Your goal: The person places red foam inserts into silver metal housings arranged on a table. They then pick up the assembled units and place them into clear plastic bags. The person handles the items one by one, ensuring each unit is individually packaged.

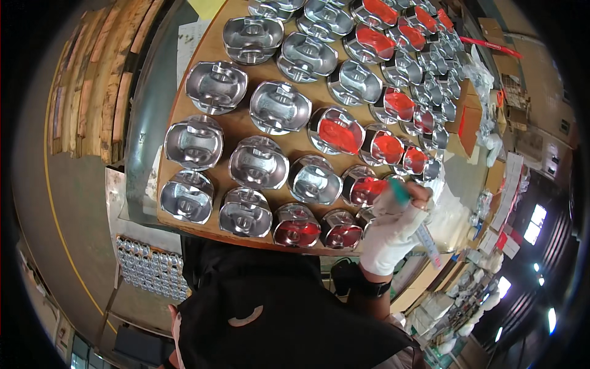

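Observation:
Pistons (281, 107) stand in rows on a brown board (236, 126), their hollow undersides up. Several, such as this red-marked piston (337, 131), have bright red patches inside. My right hand (393, 230), in a white glove with bare fingertips, is over the near right pistons. Its fingers are curled in, with a blurred teal piece (398, 192) at them; its kind cannot be made out. Beside that hand a pale strip with small marks (429, 246) slants down. My left hand (174, 315) hangs low beside my dark clothing, mostly hidden, away from the pistons.
Wooden planks (92, 80) are stacked at the left, past a grey metal surface (147, 92). Lower left, more pistons (153, 267) sit on a rack. An open cardboard box (468, 120), clear plastic wrap (485, 92) and a red tool (491, 45) lie at the right.

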`<state>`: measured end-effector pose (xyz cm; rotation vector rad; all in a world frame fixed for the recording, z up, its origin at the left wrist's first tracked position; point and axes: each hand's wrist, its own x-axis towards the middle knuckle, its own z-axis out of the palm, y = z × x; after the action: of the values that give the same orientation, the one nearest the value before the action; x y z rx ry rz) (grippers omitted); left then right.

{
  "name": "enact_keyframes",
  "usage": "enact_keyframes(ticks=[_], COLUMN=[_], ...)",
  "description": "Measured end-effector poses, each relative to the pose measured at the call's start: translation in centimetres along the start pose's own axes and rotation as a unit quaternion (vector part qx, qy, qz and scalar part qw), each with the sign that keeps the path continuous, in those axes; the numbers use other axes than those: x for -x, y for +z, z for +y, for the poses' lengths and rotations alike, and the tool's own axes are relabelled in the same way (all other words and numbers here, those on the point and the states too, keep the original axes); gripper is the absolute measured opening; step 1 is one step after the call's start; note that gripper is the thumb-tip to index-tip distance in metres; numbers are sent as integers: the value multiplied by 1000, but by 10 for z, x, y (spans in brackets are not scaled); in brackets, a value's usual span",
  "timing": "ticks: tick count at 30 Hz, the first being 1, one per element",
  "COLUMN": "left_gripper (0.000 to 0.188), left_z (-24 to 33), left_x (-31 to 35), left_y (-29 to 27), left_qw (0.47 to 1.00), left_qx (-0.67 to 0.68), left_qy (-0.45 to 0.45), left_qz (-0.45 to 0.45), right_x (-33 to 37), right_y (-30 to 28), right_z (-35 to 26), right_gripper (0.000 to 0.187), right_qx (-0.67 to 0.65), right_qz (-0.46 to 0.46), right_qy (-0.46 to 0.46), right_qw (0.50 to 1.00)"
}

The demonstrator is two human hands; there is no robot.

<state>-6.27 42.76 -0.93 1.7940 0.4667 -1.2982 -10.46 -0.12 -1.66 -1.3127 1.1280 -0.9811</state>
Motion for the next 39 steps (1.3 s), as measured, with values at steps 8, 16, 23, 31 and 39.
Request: enact_keyframes(ticks=[8, 16, 23, 31, 39], left_gripper=[34, 35, 37, 39, 41], left_z=[11, 16, 23, 33, 43], left_x=[2, -4, -6, -12, -50], left_y=[-4, -5, -4, -4, -9], left_qw=[1000, 1000, 1000, 1000, 999], left_qx=[-2, -4, 1, 1, -30], left_qy=[6, -1, -10, -14, -32], left_qz=[10, 9, 17, 28, 19], right_x=[10, 10, 10, 11, 9], right_y=[-41, -45, -46, -38, -37], right_z=[43, 55, 54, 51, 52], right_gripper=[27, 16, 19, 15, 9], right_qx=[74, 162, 202, 175, 249], right_qz=[-40, -84, -93, -71, -71], right_qy=[-42, -64, -76, -56, -90], right_qw=[996, 981, 972, 980, 962])
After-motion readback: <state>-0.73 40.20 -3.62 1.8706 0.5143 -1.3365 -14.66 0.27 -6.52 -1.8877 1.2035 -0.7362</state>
